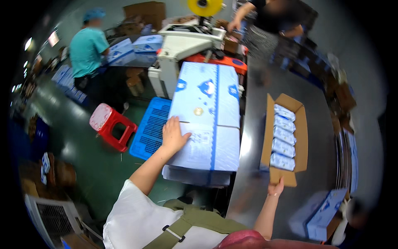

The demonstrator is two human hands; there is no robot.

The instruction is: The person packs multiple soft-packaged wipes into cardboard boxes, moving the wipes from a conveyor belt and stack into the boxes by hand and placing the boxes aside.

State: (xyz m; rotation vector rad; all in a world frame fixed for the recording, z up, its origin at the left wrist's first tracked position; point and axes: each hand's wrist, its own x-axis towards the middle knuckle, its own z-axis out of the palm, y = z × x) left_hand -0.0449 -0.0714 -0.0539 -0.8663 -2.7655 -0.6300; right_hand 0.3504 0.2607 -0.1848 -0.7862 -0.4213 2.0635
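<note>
A closed white carton with blue print lies in front of me, its far end by a carton sealing machine. My left hand rests flat on the carton's near left side, fingers stretched and thumb apart. To the right, on a metal table, stands an open carton with its brown flaps raised. Inside it several white and blue soft packs sit in a row. My right hand grips this carton's near flap, with part of the fingers hidden beneath it.
The metal table runs along my right. A blue plastic crate and a red stool stand on the left. Another carton lies at the lower right. One co-worker is at the far left, another beyond the machine.
</note>
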